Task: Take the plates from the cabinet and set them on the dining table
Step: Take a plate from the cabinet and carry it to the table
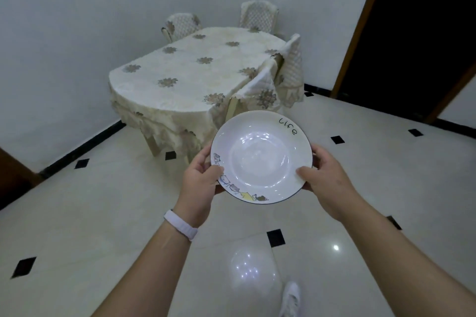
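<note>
Two grips on plate rim: left grip holds at 8 o'clock, right grip at 4. Looks hard, slippery, easy to break. Counter at 11 o'clock.

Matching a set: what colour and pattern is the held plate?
White plate, thin dark rim, cartoon drawings, word "life"; head view.

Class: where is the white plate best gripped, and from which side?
Grip the plate by its outer rim, from opposite sides: it is wide, shallow and face up, so the left hand and right hand each pinch the rim, thumb on top.
</note>
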{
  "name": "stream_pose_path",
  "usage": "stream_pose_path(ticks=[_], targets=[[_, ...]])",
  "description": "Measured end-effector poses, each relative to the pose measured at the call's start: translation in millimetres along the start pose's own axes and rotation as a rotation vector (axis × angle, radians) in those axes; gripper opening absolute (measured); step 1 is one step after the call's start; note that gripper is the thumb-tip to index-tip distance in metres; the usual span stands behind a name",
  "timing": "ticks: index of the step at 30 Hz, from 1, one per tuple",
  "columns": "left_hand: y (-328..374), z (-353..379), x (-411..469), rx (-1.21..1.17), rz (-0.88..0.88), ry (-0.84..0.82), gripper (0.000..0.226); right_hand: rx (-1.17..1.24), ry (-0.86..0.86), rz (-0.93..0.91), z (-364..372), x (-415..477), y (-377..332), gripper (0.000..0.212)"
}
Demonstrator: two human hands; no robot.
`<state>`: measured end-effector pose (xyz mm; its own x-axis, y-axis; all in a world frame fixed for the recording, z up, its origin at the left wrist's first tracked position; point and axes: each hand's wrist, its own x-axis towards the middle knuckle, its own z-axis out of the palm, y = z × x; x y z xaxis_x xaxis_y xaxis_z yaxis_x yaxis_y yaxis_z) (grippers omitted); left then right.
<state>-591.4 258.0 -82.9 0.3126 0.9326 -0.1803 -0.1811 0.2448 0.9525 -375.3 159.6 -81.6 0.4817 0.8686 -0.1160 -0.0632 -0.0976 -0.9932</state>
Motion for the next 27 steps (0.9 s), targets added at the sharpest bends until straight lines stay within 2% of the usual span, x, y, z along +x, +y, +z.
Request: stream_pose_path(ticks=[14,21,27], targets=[[-9.6,232.5,124.3,0.043,0.027,-0.113,0.053,0.098,0.114,-0.048,-198.6,129.9,-29.5,0.055],[-13.4,309.2,166.5,0.080,0.016,-0.195,0.053,0.161,0.228,-0.077,-258.0,160.4,-39.4,0.056],[-19.7,358.1,210.8,0.093,-0.006,-0.297,0.051,0.183,0.261,-0.083,-300.2,189.8,-44.3,0.052]])
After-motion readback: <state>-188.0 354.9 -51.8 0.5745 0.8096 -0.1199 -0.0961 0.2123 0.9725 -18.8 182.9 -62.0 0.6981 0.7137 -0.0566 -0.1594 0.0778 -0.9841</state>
